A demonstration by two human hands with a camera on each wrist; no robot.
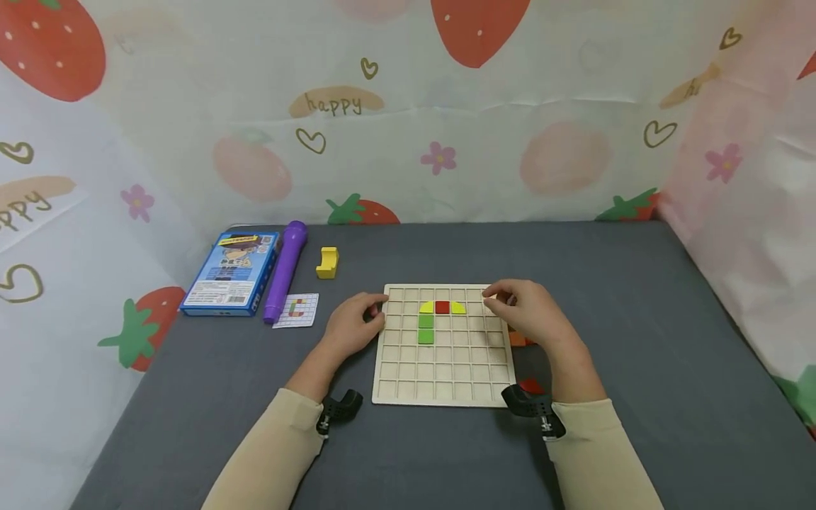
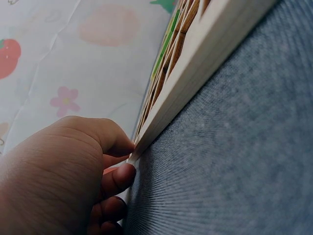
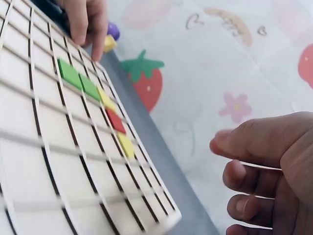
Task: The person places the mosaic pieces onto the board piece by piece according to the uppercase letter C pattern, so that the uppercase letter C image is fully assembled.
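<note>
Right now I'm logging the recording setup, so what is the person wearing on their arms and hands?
Both arms wear long beige sleeves that end at the wrists. The left hand and the right hand are bare, with no gloves, and no rings show. A small black camera mount sits at the left wrist, and another black mount at the right.

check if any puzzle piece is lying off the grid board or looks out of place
A yellow block lies alone on the grey table, beyond the wooden grid board. Red and orange pieces peek out beside the right hand.

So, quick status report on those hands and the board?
Left hand grips wooden grid board at its left edge. Right hand hovers over far right corner, holding nothing visible. Nothing in the way.
</note>
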